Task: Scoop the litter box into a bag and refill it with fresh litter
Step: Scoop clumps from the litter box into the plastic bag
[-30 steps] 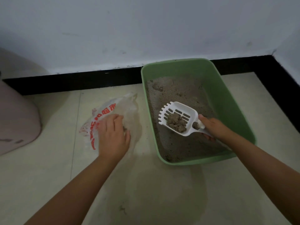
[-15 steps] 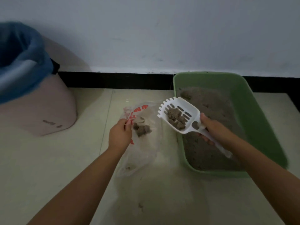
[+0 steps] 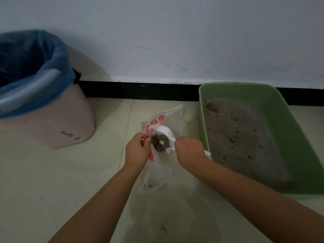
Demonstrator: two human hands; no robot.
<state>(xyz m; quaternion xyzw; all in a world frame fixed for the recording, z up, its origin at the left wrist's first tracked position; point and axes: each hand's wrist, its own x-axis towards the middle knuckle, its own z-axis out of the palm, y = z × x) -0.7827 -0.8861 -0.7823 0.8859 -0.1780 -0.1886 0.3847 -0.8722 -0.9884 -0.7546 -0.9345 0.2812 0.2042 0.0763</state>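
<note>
A green litter box with grey-brown litter stands on the floor at the right, against the wall. Left of it lies a clear plastic bag with red print. My left hand pinches the bag's rim and holds its mouth up. My right hand grips the white scoop, which is tipped into the bag's mouth. Dark clumps sit at the scoop's head inside the bag. The scoop's handle end pokes out behind my right wrist.
A pink bin lined with a blue bag stands at the left by the wall. A black baseboard runs along the white wall. Pale floor tiles spread out in front, with some litter dust near my arms.
My right hand has carried the loaded scoop left, out of the litter box, and tipped it into the bag. My left hand has lifted the bag's rim. My view has swung left.
</note>
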